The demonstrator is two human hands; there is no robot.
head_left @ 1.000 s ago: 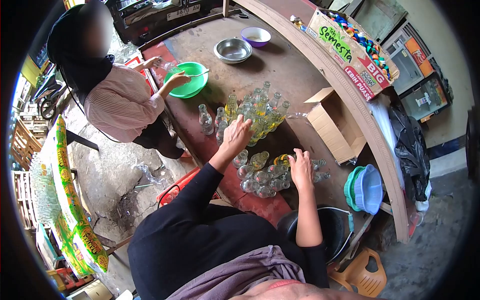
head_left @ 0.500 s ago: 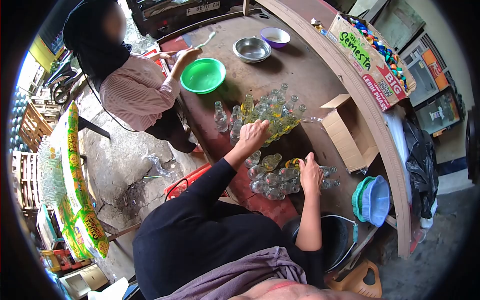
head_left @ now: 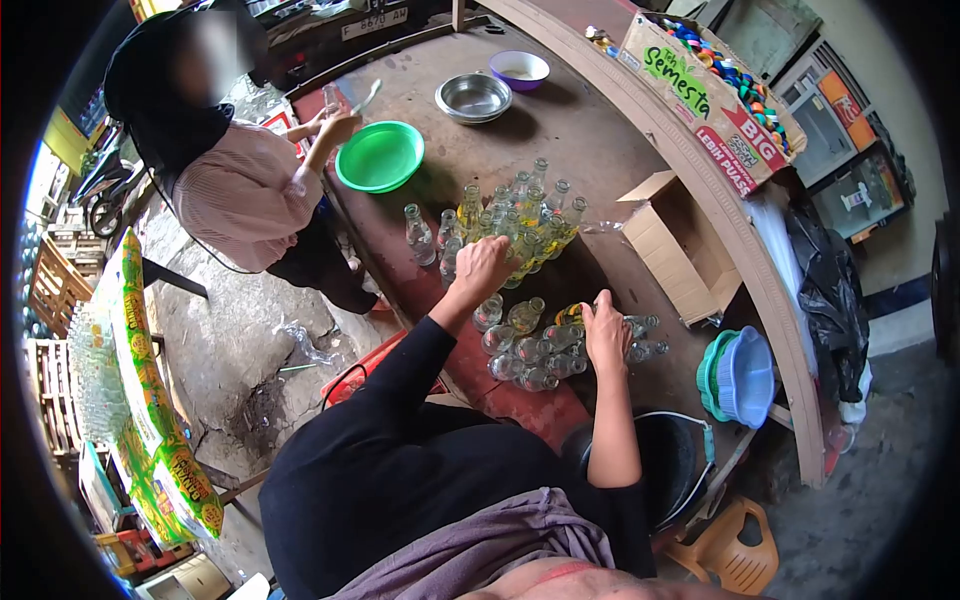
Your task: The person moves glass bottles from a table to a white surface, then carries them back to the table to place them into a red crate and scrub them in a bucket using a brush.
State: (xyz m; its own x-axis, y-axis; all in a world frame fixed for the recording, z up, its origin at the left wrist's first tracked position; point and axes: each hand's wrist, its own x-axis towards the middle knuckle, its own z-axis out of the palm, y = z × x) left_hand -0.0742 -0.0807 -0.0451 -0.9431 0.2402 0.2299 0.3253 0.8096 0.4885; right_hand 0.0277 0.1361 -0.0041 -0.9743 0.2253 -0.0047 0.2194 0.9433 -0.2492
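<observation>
Clear glass bottles (head_left: 520, 205), several with yellow print, stand upright in a group on the table. At their near edge my left hand (head_left: 485, 268) is closed round a bottle that it mostly hides. Nearer to me, more bottles (head_left: 535, 350) lie on their sides in a stack, their ends towards me. My right hand (head_left: 606, 332) is at the right part of this stack, its fingers curled against a yellow-printed bottle (head_left: 572, 314) and its thumb raised. A few plain bottles (head_left: 418, 235) stand to the left of the upright group.
A co-worker (head_left: 240, 180) at the left holds a bottle and a brush by a green basin (head_left: 380, 157). Metal bowls (head_left: 473, 98) and a purple bowl (head_left: 520, 70) stand behind. An open carton (head_left: 680, 250), blue basket (head_left: 745, 377) and black bucket (head_left: 665, 465) are at the right.
The whole view has shifted, with the table's things a little further left and up. Both my hands keep about the same places at the bottles. The co-worker's hands and brush have moved slightly.
</observation>
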